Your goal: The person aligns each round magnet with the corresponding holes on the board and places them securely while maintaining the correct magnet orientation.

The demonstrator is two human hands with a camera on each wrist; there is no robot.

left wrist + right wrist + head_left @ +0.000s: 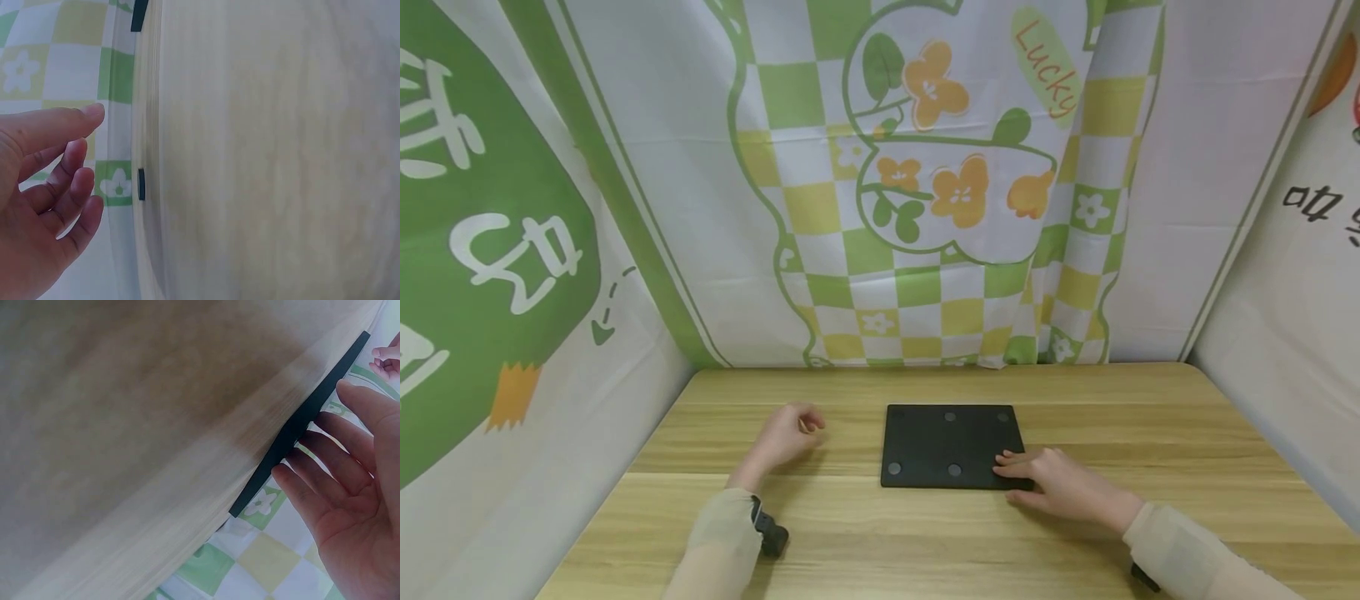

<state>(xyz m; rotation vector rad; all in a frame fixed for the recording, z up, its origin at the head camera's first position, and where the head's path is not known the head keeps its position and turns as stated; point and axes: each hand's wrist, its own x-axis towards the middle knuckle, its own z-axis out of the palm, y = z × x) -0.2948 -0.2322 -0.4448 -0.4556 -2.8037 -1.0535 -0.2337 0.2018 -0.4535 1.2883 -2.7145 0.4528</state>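
Note:
A flat black rectangular board (925, 437) lies on the wooden table, with several round grey discs along its long edges. My right hand (1060, 483) rests at the board's near right corner, fingers extended onto its surface and thumb by the near edge. In the right wrist view the board (300, 425) shows edge-on, with the fingertips of the right hand (362, 506) against it. Left of the board, apart from it, my left hand (786, 435) hovers over the table, fingers loosely bent. Nothing is visible between the fingers of the left hand (50, 181) in its wrist view.
The wood-grain table (850, 542) reaches back to a checked green and yellow curtain (925, 292). Printed cloth walls (647, 333) flank it on both sides. Dark straps with small devices (769, 529) sit at the wrists. A small dark strip (141, 184) is unclear.

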